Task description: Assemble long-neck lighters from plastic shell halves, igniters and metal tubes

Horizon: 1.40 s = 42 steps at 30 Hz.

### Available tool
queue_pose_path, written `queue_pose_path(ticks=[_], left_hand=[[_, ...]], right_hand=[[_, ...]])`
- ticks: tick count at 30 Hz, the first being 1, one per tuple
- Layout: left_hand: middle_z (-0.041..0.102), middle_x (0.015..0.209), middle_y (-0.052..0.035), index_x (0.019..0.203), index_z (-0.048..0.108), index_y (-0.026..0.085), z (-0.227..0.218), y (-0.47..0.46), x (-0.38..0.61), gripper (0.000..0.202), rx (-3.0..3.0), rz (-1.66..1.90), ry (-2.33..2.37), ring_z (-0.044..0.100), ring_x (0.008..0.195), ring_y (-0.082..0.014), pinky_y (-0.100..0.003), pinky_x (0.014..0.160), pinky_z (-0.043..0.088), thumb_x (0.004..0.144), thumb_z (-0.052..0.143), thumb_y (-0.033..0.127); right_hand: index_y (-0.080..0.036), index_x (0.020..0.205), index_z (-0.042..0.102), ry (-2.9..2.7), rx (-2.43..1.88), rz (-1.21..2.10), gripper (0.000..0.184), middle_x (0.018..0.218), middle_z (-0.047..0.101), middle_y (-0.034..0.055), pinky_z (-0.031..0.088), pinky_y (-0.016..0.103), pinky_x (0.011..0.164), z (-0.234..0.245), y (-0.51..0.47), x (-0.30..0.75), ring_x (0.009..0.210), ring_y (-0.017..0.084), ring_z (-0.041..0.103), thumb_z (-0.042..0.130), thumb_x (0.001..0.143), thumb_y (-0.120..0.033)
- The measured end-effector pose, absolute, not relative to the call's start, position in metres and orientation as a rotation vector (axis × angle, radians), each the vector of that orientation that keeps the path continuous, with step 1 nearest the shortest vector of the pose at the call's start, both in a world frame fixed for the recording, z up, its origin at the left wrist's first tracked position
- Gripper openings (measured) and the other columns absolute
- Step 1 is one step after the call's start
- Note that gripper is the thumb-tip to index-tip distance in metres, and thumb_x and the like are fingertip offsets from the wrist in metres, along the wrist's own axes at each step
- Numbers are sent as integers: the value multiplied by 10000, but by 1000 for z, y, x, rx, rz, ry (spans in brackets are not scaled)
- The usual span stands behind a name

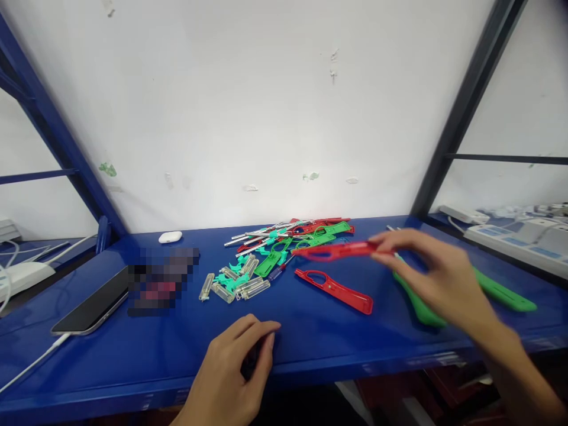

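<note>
My right hand pinches one end of a red lighter shell half, slightly blurred, above the table. Beneath it another red shell half lies flat. My left hand is near the front edge with fingers curled and fingertips close together; whatever they may hold is hidden. Several clear fuel tanks and teal trigger pieces lie beyond it, beside a small screwdriver. Farther back are metal rods and green shell halves. Under my right hand lies a green lighter body, partly covered.
Another green lighter body lies at the right. On the left are a phone with a charging cable, a blurred-out dark item and a white earbud case. Metal posts flank the blue table; a power strip stands right.
</note>
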State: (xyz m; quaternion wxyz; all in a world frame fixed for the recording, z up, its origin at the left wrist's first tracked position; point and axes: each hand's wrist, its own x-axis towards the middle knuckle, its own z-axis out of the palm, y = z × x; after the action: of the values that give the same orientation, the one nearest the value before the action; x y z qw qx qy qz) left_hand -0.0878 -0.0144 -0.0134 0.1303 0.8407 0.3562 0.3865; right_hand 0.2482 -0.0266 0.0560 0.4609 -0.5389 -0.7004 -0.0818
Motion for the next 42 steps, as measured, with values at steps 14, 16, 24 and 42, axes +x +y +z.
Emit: queue_pose_path(ticks=[14, 16, 24, 42], left_hand=[[703, 775, -1, 1091, 709, 195, -2, -14, -91, 267, 1971, 1153, 1110, 619, 612, -131, -229, 577, 521, 1059, 522, 381], [689, 765, -3, 1076, 712, 194, -4, -13, -93, 273, 1885, 1204, 1158, 622, 613, -134, -228, 569, 519, 1052, 523, 391], [755, 1094, -51, 1065, 743, 257, -8, -6, -95, 155, 2067, 1201, 1220, 710, 996, -225, -337, 851, 577, 993, 610, 291], [738, 997, -32, 994, 755, 273, -18, -4, -93, 200, 2232, 1126, 1145, 716, 909, -207, -317, 798, 594, 1004, 576, 184]], right_hand=[[-359, 950, 756, -1813, -1015, 26, 140, 1083, 777, 29, 652, 375, 748, -12, -54, 199, 932, 258, 778, 720, 955, -224], [-372, 956, 755, -1801, -1026, 34, 142, 1081, 776, 23, 653, 372, 742, -13, -56, 200, 934, 258, 780, 718, 956, -235], [-392, 1059, 778, -2024, -1294, 29, 132, 1438, 659, 40, 618, 513, 997, -26, -53, 203, 1227, 327, 695, 683, 984, -444], [-195, 1321, 648, -2657, -1545, -356, 343, 1338, 672, 101, 606, 463, 929, 82, 163, 181, 1105, 245, 700, 671, 1026, -367]])
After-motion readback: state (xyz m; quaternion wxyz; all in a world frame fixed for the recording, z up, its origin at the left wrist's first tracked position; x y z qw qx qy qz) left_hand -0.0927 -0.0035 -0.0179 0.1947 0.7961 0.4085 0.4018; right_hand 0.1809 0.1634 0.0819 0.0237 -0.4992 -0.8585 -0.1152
